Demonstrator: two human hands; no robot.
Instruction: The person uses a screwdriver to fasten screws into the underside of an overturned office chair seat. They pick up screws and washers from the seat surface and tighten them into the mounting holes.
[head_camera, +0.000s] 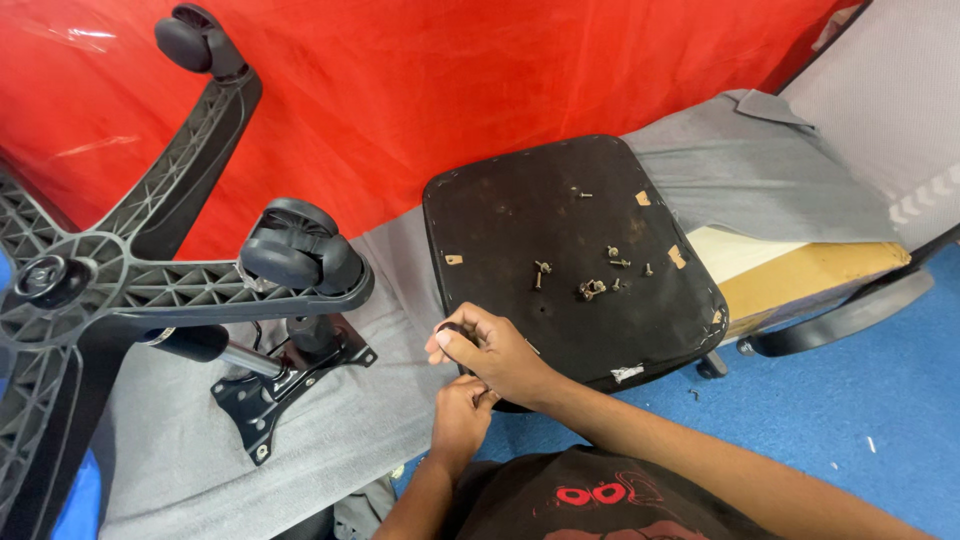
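Gripping the near-left rim of a black upturned chair seat, the right hand curls its fingers closed around the edge, and whether a small dark thing is pinched there too cannot be told. The left hand sits just below and touching the right, its fingers tucked shut against the right wrist; what it holds, if anything, is hidden.

The seat lies ahead and to the right of both hands, its long axis running from the near-left corner away toward the upper right, resting on grey cloth. A scatter of loose screws lies on the seat's middle, well beyond the fingertips and up to the right; the right hand is the nearer of the two to them.

To the left, apart from the hands, a black five-star chair base with castors lies on its side, its gas cylinder and mounting plate resting on the cloth. Red sheeting hangs behind, and blue floor shows at right.
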